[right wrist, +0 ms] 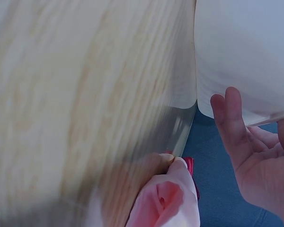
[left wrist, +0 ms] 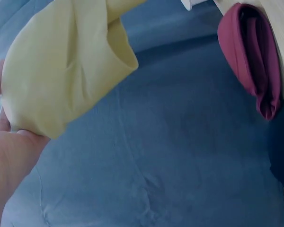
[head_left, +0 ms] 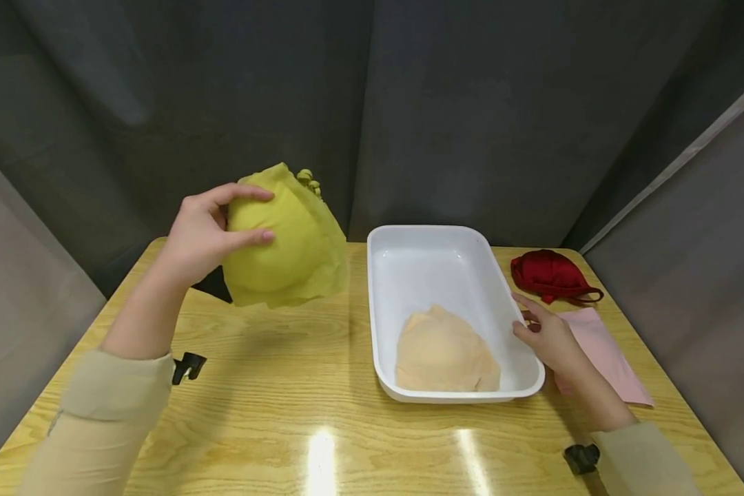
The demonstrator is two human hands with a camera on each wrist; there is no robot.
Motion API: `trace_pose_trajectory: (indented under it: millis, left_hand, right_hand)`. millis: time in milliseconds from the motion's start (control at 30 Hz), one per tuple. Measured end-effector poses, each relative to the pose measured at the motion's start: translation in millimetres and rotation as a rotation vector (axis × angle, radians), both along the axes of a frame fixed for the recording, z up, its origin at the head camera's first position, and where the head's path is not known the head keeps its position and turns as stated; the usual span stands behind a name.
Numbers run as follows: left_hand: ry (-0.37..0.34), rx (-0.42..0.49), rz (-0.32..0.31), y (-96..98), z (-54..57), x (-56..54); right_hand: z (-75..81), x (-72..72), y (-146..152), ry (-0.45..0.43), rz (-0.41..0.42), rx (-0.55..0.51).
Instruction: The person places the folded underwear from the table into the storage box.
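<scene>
My left hand (head_left: 201, 231) holds a yellow bra (head_left: 285, 241), folded into a cup shape, up above the table. Its thumb and fingers pinch one side, and small curled straps stick out at the top. In the left wrist view the yellow bra (left wrist: 61, 66) hangs with its layers folded over. At the right side of a white tray (head_left: 434, 238), my right hand (head_left: 548, 337) grips the rim, with some fingers against the outer wall. A folded beige bra (head_left: 446, 351) lies in the tray's near end.
A folded red bra (head_left: 548, 274) and a pink cloth (head_left: 601, 351) lie right of the tray. Behind the left hand, a black item (head_left: 213, 284) is partly hidden. The left wrist view also shows a maroon folded garment (left wrist: 251, 56). Grey curtains (head_left: 471, 117) surround the wooden table (head_left: 273, 413).
</scene>
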State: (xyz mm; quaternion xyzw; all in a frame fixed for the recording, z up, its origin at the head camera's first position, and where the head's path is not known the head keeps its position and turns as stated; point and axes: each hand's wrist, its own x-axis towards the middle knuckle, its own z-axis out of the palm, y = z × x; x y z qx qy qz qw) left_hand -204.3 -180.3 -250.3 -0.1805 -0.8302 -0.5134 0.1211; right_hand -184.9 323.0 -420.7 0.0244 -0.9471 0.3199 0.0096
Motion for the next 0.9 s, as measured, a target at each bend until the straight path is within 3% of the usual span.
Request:
trace_pose_trajectory:
  millis: [400,633,900]
  left_hand:
    - [-0.044,0.120,-0.020,35.1,-1.3,-13.3]
    - [-0.061,0.078,-0.016,55.7,-6.8,-28.1]
    - [-0.006,0.119,-0.085,80.2,-19.2,-48.2]
  right_hand:
    - [2.0,0.8,1,-0.006,0.003,0.000]
    - [2.7,0.9,0,-0.021,-0.005,0.000]
    - [2.7,0.6,-1,-0.012,-0.001,-0.001]
